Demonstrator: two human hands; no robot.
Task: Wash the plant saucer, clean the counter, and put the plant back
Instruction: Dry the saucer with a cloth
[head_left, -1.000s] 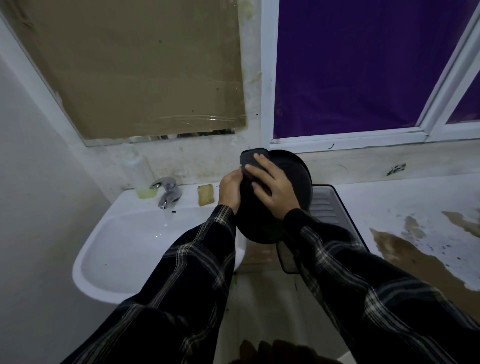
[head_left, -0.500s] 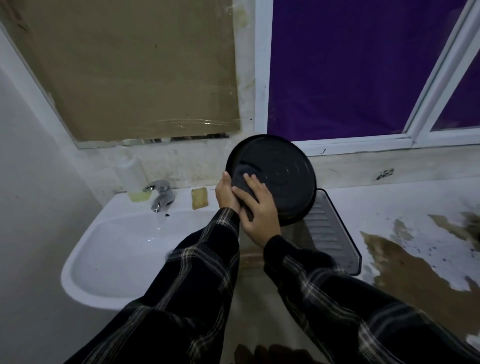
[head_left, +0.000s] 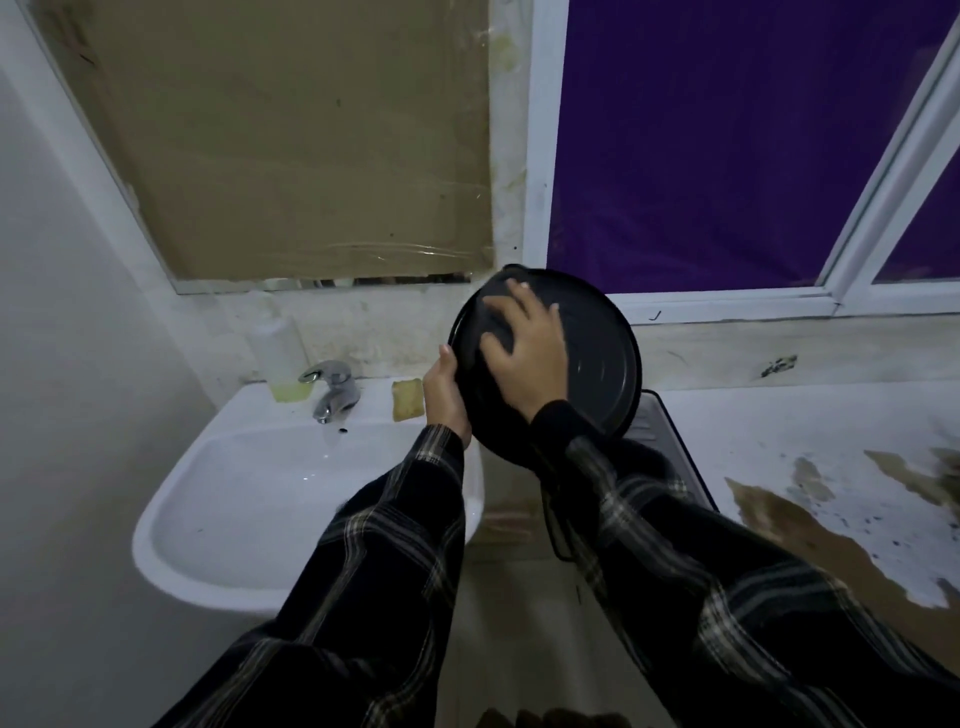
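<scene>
Right hand (head_left: 524, 353) slid up saucer (head_left: 605, 364), left hand (head_left: 447, 397) gripping rim

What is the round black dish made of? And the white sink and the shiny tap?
The dish looks like black plastic: thin rim, dull sheen, moulded rings. That is only a guess. The sink looks like glazed ceramic, white, smooth and glossy. The tap looks like chromed metal, since it shines like a mirror.

You hold the plant saucer (head_left: 597, 364), a round black dish with a raised rim, tilted on edge, its inner face toward you, up between the sink and the counter (head_left: 779, 431). The white counter carries brown soil stains.
</scene>
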